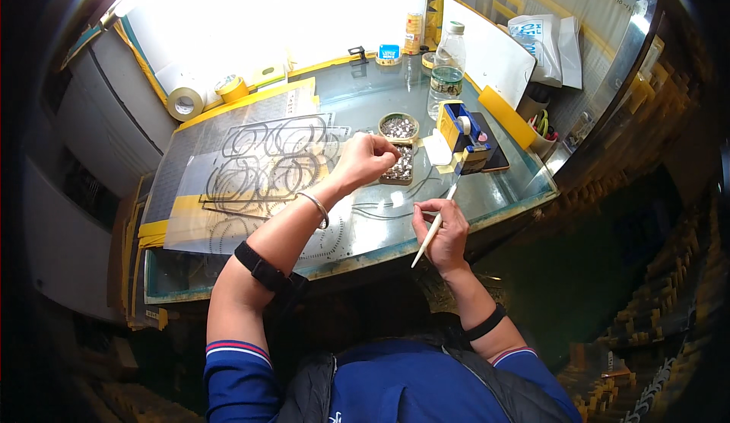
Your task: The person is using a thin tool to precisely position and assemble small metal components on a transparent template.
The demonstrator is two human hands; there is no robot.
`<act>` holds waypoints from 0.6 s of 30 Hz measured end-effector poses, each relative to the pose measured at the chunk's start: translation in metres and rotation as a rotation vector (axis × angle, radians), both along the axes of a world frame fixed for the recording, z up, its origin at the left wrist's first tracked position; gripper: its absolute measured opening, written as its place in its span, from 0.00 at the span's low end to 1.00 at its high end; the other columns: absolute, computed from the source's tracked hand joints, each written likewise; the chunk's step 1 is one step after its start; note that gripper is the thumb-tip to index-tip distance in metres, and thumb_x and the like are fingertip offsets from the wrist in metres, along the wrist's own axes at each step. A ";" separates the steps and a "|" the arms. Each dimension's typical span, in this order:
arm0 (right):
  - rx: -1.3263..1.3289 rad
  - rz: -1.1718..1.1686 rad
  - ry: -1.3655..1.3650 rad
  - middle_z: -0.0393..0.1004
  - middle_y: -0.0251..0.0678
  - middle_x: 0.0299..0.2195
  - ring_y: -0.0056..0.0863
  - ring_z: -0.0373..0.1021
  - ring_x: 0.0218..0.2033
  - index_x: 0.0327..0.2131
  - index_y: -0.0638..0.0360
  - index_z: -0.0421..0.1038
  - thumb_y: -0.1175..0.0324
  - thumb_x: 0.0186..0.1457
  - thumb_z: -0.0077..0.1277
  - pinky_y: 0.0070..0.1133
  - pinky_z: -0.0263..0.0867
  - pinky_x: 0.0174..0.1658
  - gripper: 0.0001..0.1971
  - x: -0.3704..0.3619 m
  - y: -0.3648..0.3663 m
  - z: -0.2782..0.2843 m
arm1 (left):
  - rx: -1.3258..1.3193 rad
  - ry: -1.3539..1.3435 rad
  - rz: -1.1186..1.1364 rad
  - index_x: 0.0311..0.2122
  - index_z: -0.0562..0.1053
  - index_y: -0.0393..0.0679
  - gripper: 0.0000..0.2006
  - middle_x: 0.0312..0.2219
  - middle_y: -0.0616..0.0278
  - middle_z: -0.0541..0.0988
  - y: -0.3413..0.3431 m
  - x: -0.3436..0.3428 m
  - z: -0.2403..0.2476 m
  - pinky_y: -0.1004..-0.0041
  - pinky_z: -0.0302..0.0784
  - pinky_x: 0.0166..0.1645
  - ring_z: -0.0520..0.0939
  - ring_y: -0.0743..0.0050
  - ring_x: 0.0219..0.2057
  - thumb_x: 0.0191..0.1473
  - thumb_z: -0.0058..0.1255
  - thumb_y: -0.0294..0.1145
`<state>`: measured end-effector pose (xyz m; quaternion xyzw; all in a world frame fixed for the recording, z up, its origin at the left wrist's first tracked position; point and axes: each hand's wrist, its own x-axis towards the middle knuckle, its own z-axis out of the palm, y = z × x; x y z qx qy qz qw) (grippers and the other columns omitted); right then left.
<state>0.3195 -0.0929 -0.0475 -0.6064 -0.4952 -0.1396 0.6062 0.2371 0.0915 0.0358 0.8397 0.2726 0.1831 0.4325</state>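
Note:
My left hand (366, 160) is closed in a pinch at the left side of a rectangular tin (396, 181) full of small shiny metal pieces. What the fingertips hold, if anything, is too small to make out. Just behind stands a round tin (398, 116) with similar small pieces. Near the table's front edge, my right hand (444, 234) grips a slim tool with a pale handle (425, 246). Its thin end points away from me, towards the tape dispenser. Left of my hands, clear sheets printed with black ring patterns (266, 166) lie on the table, partly behind my left forearm.
A yellow and blue tape dispenser (455, 128) stands on the glass-topped table (487, 208) at the right, beside a dark flat device (496, 157). Behind it is a water bottle (448, 73). Tape rolls (185, 104) sit at the far left. A bright panel (274, 20) rises behind.

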 end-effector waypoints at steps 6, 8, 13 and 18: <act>-0.038 0.027 -0.046 0.74 0.39 0.29 0.29 0.76 0.28 0.31 0.64 0.69 0.82 0.47 0.60 0.22 0.77 0.30 0.09 0.001 -0.003 0.002 | 0.042 0.014 0.041 0.37 0.81 0.34 0.12 0.24 0.61 0.82 -0.004 0.001 0.002 0.79 0.76 0.33 0.80 0.83 0.26 0.48 0.54 0.26; -0.020 0.012 0.002 0.76 0.35 0.25 0.32 0.74 0.26 0.30 0.58 0.70 0.78 0.44 0.61 0.26 0.70 0.32 0.10 0.000 -0.002 0.002 | 0.043 -0.020 0.037 0.38 0.81 0.34 0.11 0.25 0.60 0.82 -0.006 0.002 -0.001 0.79 0.77 0.34 0.80 0.82 0.27 0.47 0.54 0.25; -0.018 0.011 -0.019 0.76 0.35 0.25 0.33 0.74 0.26 0.30 0.58 0.70 0.78 0.44 0.61 0.27 0.69 0.31 0.10 0.000 -0.001 0.001 | 0.044 -0.024 0.036 0.39 0.81 0.35 0.12 0.29 0.57 0.84 -0.001 0.002 -0.004 0.78 0.78 0.38 0.82 0.80 0.31 0.47 0.55 0.21; -0.019 -0.001 -0.044 0.76 0.35 0.25 0.33 0.74 0.26 0.30 0.58 0.70 0.79 0.44 0.61 0.27 0.69 0.32 0.10 0.000 -0.001 0.002 | -0.023 -0.063 0.019 0.35 0.80 0.32 0.10 0.28 0.58 0.83 0.004 0.004 -0.010 0.79 0.78 0.38 0.82 0.79 0.31 0.51 0.50 0.23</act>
